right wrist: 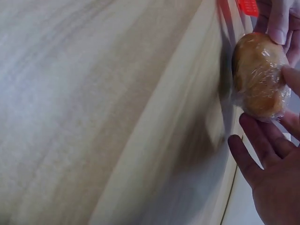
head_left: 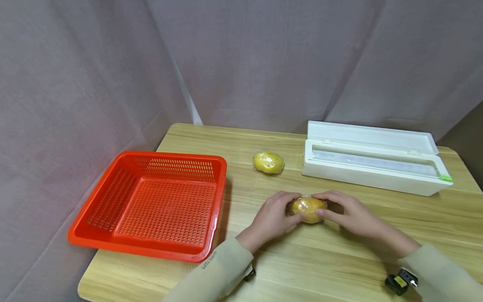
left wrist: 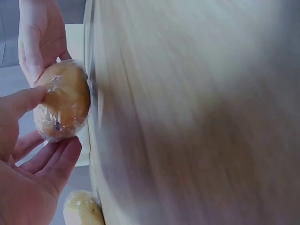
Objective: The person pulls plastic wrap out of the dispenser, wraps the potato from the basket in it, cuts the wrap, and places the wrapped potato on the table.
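Between my two hands is an orange-yellow mango (head_left: 310, 209) wrapped in clear cling film. My left hand (head_left: 272, 215) holds its left end, with the thumb on the near side and the fingers round the far side. At the opposite end, my right hand (head_left: 352, 213) pinches it between thumb and fingers. In the left wrist view the film on the mango (left wrist: 65, 101) looks wrinkled and shiny, with a small dark spot near one end. The right wrist view shows the mango (right wrist: 260, 77) close over the wooden table, fingertips at both ends.
A second wrapped fruit, yellower (head_left: 268, 162), lies farther back on the table (head_left: 241, 142). To the left stands a red perforated basket (head_left: 166, 209) overhanging the table edge. A white cling film dispenser (head_left: 362, 172) with raised lid and green slider sits back right. Curtains hang behind.
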Tool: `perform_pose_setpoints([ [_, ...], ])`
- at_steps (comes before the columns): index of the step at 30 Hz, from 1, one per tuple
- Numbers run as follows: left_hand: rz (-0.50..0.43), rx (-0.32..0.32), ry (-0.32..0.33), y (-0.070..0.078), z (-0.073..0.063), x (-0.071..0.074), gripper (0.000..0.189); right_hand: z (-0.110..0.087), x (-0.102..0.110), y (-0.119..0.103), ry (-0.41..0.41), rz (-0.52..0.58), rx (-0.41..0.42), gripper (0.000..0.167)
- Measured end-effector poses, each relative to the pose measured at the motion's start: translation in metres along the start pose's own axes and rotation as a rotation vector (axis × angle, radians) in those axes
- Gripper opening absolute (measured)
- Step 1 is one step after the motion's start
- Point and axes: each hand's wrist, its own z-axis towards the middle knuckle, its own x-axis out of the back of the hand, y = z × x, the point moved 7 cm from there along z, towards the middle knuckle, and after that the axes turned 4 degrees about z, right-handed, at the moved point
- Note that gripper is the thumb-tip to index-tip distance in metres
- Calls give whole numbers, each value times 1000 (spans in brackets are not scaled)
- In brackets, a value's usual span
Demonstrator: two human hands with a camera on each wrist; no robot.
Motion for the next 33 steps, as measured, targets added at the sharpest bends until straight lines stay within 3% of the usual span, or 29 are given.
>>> perform_pose_setpoints([
  [5, -121, 53, 7, -5, 4, -2, 42, 3, -2, 5, -47, -13, -65, 36],
  [10, -114, 90, -5, -8, 6, -4, 41, 3, -1, 4, -63, -36, -75, 40],
  [18, -30, 127, 5, -10, 6, -3, 40, -2, 1, -11, 10, -153, 100, 69],
  [21, -1, 112, 38, -9, 5, 0, 41, -1, -2, -13, 17, -196, 120, 73],
  [25, 24, 47, 92, -5, 3, 5, 39, 0, -6, -12, 20, -202, 102, 69],
  [29, 78, -9, 68, 0, 1, 4, 43, 1, -7, -9, 37, -197, 82, 64],
  [33, 120, -18, 34, 0, 1, 2, 49, 3, -7, -8, 50, -193, 72, 62],
])
